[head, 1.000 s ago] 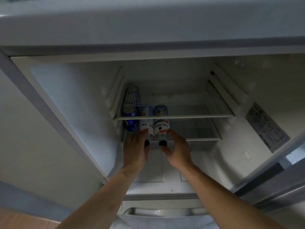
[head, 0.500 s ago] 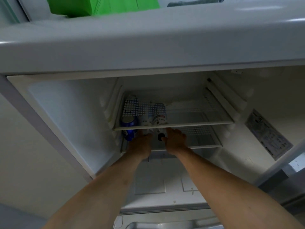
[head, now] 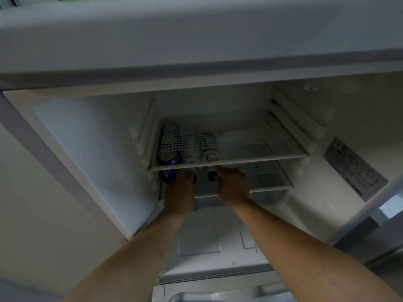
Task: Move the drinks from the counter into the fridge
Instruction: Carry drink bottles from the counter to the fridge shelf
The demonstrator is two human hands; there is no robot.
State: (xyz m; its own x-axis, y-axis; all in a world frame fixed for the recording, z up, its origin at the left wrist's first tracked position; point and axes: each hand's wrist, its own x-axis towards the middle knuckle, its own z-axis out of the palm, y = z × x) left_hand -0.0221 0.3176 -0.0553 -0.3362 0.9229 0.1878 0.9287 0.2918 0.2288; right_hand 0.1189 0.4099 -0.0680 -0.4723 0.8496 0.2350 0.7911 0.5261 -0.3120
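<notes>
Hands reach side by side into the open fridge (head: 91,153), both at the level of the lower shelf (head: 268,188). The left hand (head: 179,192) lies back-up with its fingers pointing inward; their tips pass under the front edge of the upper shelf (head: 261,159), so whether they curl round the left bottle (head: 191,156) or merely press against it cannot be told. That bottle's dark cap (head: 194,179) shows just to the right of the left knuckles. The right hand (head: 232,185) sits close beside it, fingers bent toward the right bottle (head: 209,154), with the thumb side touching that bottle's dark cap (head: 212,176); how firmly the fingers close on it is unclear in the blur.

Both bottles lie on their sides on the lower shelf, caps facing outward toward the fingers, white labels with red bands seen through the clear upper shelf just beyond the fingertips. They lie next to each other, touching or nearly so.

To the left of the left fingers, against the fridge's left wall, stands a blue can (head: 168,165), just beside the left bottle. To the right of the right fingers the lower shelf runs on bare. Below the wrists sits a white drawer cover (head: 218,243). Far right of the right forearm a printed sticker (head: 354,168) is stuck on the inner wall.
</notes>
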